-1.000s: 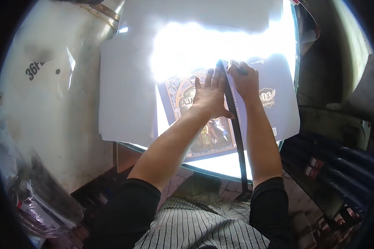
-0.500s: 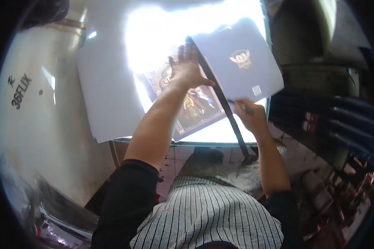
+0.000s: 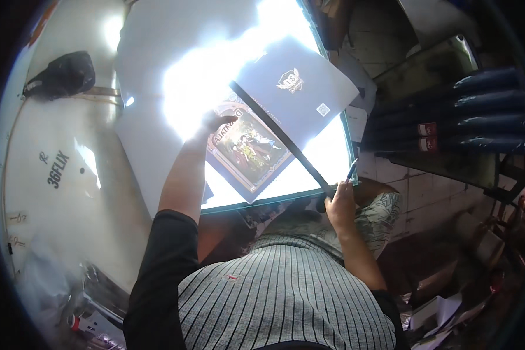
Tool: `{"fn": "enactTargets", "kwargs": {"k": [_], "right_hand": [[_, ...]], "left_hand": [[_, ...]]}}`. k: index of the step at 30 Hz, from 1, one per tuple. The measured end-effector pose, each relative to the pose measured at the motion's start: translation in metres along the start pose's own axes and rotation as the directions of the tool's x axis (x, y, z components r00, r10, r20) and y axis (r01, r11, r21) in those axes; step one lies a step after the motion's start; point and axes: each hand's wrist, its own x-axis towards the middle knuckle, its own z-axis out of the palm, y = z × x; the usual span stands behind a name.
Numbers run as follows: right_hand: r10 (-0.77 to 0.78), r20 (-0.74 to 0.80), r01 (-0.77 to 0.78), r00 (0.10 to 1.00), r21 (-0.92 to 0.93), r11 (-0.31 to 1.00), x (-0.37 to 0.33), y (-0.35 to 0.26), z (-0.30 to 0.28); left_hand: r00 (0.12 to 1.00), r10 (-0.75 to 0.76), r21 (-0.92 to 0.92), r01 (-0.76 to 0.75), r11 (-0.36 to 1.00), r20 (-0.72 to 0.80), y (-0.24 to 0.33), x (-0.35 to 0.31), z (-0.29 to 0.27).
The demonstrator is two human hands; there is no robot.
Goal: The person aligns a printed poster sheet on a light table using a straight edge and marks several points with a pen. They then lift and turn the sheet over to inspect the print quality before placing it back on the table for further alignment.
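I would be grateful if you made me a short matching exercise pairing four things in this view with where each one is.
Column one
1. black strip
2. pen-like tool
3. dark blue rolls
4. black bundle

Column two
A. at the upper left of the view
B. sticking up from the right hand
C. slanting across the printed sheet
D. toward the right edge of the view

Pairs: 1-C, 2-B, 3-D, 4-A

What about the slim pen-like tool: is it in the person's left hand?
No, the pen-like tool sticks up from the right hand, while the left hand is at the printed sheet.
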Motion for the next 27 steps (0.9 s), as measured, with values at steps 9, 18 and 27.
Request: {"fn": "enactTargets", "kwargs": {"k": [9,18,27], "right_hand": [[0.328,0.343,-0.426,0.880,0.265,0.865,0.024,-0.017,-0.075],[0.367,-0.264,-0.216,0.892,0.466,0.858,-0.098,-0.002,-0.171],[0.774,-0.175,-0.430,0.609,0.747,0.507,-0.226,-0.036,-0.144]], "left_hand": [[0.998,0.052,-0.206,-0.045,0.978,0.032,-0.005,-0.049,0.003],[0.856,0.476,-0.280,-0.416,0.865,0.203,0.080,-0.130,0.012],[0.514,0.758,-0.341,-0.685,0.644,0.401,0.232,-0.235,0.008]]}}
